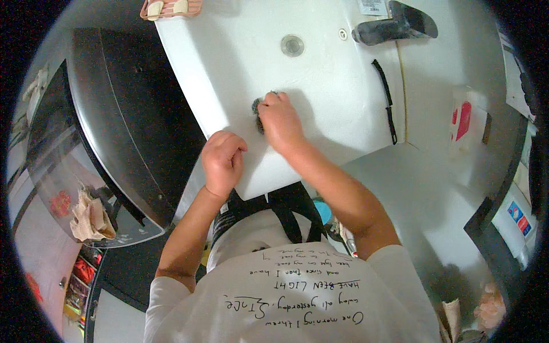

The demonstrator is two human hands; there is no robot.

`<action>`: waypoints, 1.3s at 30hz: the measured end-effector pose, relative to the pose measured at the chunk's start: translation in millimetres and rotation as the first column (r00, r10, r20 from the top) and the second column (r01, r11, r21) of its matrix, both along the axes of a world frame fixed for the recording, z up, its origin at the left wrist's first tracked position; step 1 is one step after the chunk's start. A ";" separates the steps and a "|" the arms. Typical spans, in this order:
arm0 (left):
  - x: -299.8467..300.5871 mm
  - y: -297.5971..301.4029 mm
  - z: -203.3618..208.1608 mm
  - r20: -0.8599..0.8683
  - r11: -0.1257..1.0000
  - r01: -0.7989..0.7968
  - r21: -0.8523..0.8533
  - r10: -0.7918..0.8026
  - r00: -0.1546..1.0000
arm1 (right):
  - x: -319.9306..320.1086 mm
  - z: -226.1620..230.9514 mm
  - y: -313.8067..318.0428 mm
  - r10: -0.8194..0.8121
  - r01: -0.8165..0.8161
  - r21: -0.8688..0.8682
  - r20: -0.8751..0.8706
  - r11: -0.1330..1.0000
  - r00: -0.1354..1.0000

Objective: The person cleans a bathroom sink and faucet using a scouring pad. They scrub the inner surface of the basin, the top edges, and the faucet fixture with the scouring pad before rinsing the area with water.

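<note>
Evidently, the right hand (pixel 281 120) grips one dark steel-wool scourer (pixel 259 118) nearside of the drain (pixel 292 46), probably keeping it firm against the white washbasin (pixel 337 117). Nearer and left of the drain, the left hand (pixel 223 161) curls narrow, nothing visible inside, perhaps for balance. Right of the drain sits one faucet (pixel 377 32); beyond-left, one pink dish (pixel 195 8) holds two soap bars (pixel 155 10).

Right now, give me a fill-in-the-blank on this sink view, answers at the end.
1. The dark scrubber is in the person's ____ hand.
2. The sink is coloured ____.
3. In the picture, the faucet lies to the ____ of the drain.
4. In the picture, the pink dish lies to the drain's ____.

Answers: right; white; right; left.
</note>
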State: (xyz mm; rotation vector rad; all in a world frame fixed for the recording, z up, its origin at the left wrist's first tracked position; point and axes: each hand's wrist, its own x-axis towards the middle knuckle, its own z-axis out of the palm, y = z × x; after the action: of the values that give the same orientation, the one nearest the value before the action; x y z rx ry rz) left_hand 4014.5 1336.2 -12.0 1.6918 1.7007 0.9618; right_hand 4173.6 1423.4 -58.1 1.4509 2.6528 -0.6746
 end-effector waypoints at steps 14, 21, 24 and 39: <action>-2.2 -18.3 -7.4 0.055 0.998 0.052 0.043 -0.055 0.997 | -7.3 -26.0 30.8 -0.049 0.064 0.080 -0.183 0.995 0.982; -7.5 -16.5 -5.7 0.080 0.996 0.035 0.087 -0.042 0.996 | 119.6 12.2 64.1 -0.012 -0.001 0.096 0.139 0.995 0.990; -10.9 -18.1 -6.4 0.085 0.997 0.038 0.069 -0.043 0.995 | 82.8 19.3 34.2 0.064 -0.051 -0.077 0.172 0.996 0.983; -2.8 -15.0 -8.3 0.139 0.994 -0.063 0.087 0.050 0.989 | -0.6 -17.5 2.9 -0.021 0.019 -0.011 -0.245 1.000 0.969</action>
State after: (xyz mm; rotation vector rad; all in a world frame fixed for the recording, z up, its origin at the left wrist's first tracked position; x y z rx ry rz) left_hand 4011.7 1321.3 -20.3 1.6021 1.6449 1.1702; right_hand 4173.0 1426.3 -75.6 1.4830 2.8123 -0.9234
